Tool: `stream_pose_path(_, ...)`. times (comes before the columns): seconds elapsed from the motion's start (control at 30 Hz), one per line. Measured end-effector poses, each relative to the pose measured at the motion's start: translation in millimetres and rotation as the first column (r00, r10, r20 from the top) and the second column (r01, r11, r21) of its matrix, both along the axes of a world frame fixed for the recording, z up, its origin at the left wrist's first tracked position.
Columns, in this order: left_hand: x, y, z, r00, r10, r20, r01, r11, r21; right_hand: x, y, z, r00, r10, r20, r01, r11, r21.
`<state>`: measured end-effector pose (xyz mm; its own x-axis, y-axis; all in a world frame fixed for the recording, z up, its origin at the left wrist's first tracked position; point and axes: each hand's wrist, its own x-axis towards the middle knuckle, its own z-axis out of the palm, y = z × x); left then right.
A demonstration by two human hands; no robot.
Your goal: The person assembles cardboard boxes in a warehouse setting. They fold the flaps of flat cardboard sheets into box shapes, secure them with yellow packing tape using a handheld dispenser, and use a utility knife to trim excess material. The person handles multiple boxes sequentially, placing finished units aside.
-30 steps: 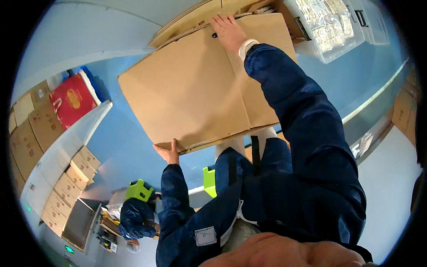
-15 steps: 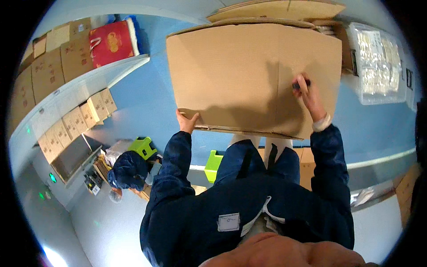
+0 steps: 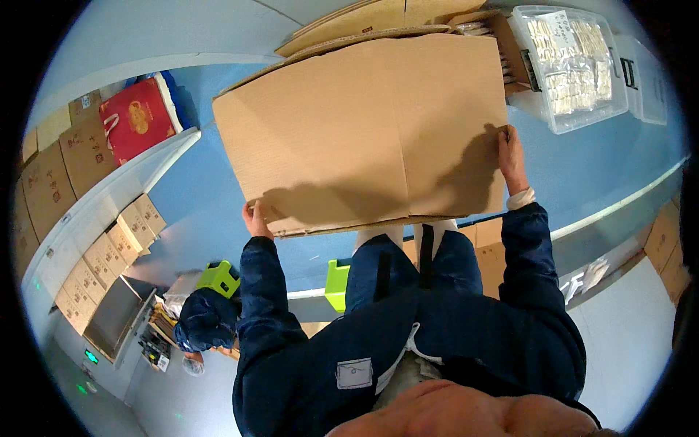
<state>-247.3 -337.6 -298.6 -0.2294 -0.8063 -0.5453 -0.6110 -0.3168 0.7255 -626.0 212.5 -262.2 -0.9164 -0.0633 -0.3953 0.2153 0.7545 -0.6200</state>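
Observation:
A large brown cardboard sheet [image 3: 349, 138], with a crease running across it right of its middle, lies on the blue surface in front of me. Its layered far edge shows more cardboard beneath. My left hand [image 3: 258, 218] pinches its near left corner, the thumb on top. At the right edge, my right hand [image 3: 512, 156] is closed around the board, with some fingers hidden from view. No small dark tool shows in the right hand now. Shadows of my arms and upper body fall across the board.
Beyond the sheet stand more cardboard pieces [image 3: 349, 29] and an open carton [image 3: 510, 51]. A clear plastic bin [image 3: 582, 120] of packed pale goods is at the far right. Left are a red gift box [image 3: 138, 120] and a shelf with cartons. A person in a dark cap [image 3: 207, 320] works lower left.
My right hand has moved from the sheet's face, where it held a small dark tool, to its right edge. The sheet has turned slightly and shifted left in view with my left hand.

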Motion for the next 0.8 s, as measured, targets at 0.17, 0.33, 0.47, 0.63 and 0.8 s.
stream_pose_path(0.17,11.3,-25.1,-0.2,0.991,0.104,-0.082,-0.107,0.993,-0.040,9.2,-5.9,0.2,0.995,-0.094,-0.041,0.089,0.990,-0.114)
stream_pose_path(0.33,39.6,-63.0,3.3,0.997,0.079,0.018,-0.075,0.984,-0.161,12.3,-39.6,8.1,0.995,-0.098,0.015,0.099,0.982,-0.158)
stream_pose_path(0.47,48.2,-90.5,-1.7,0.960,-0.075,0.269,0.164,0.930,-0.329,18.1,-54.0,-12.2,0.994,-0.105,0.025,0.108,0.981,-0.161)
stream_pose_path(0.63,-4.0,-40.3,-21.8,0.964,-0.117,0.237,0.171,0.960,-0.221,11.5,-31.9,-19.8,0.998,-0.037,-0.050,0.034,0.998,-0.052)
stream_pose_path(0.8,5.4,-40.5,-19.5,0.936,-0.200,0.290,0.287,0.911,-0.297,8.5,-47.9,-5.2,0.999,0.024,0.022,-0.026,0.998,0.061)
